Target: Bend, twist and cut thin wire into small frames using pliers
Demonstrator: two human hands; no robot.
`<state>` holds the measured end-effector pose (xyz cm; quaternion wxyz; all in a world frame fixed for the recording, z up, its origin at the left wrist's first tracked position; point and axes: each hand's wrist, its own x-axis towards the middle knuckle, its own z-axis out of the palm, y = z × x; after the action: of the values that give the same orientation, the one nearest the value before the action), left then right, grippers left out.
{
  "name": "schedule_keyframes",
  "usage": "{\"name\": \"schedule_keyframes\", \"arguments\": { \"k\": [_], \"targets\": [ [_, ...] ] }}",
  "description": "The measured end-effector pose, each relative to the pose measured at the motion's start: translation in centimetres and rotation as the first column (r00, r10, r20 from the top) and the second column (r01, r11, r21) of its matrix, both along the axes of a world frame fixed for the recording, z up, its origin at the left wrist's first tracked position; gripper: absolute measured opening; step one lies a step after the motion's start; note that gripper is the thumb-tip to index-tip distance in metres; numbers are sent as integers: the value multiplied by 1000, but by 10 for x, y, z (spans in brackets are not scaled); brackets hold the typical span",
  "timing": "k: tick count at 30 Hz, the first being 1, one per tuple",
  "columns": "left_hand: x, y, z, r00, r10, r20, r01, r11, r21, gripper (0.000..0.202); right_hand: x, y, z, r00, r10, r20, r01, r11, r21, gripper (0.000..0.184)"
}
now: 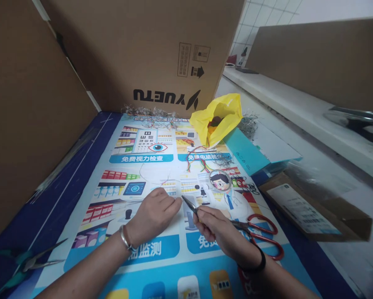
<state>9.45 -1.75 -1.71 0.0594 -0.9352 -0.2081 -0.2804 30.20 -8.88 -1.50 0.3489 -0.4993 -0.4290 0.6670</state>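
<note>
My left hand (pixel 153 214) rests on the printed poster (pixel 142 166), fingers pinched together near a thin wire I can barely make out. My right hand (pixel 219 234) is closed around a pair of needle-nose pliers (pixel 190 204), whose tip points at my left fingertips. A silver bangle circles my left wrist, a black band my right. Red-handled scissors (pixel 261 234) lie on the poster just right of my right hand.
A yellow plastic bag (pixel 217 118) and coloured wires (pixel 201 155) sit at the poster's far side, with tangled fine wire (pixel 152 114) along a big cardboard box (pixel 149 54). Teal-handled pliers (pixel 27 261) lie at the left. A flat cardboard parcel (pixel 313 211) lies right.
</note>
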Motion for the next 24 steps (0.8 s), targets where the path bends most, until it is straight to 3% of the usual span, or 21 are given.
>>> {"name": "schedule_keyframes", "arguments": {
  "k": [6, 15, 21, 24],
  "targets": [
    [5, -5, -2, 999, 23, 48, -22, 1000, -18, 17, -7, 0, 0, 999, -42, -18, 42, 999, -1, 31],
    [12, -13, -7, 980, 131, 146, -113, 986, -124, 12, -16, -4, 1, 985, -87, 149, 76, 994, 78, 31],
    [8, -9, -4, 982, 111, 153, -95, 990, -108, 16, -8, 0, -5, 1000, -9, 8, 8, 997, 75, 32],
    [7, -9, -7, 976, 104, 191, -72, 983, -170, 17, -4, 1, -7, 995, 29, -91, -20, 995, 95, 32]
  ]
}}
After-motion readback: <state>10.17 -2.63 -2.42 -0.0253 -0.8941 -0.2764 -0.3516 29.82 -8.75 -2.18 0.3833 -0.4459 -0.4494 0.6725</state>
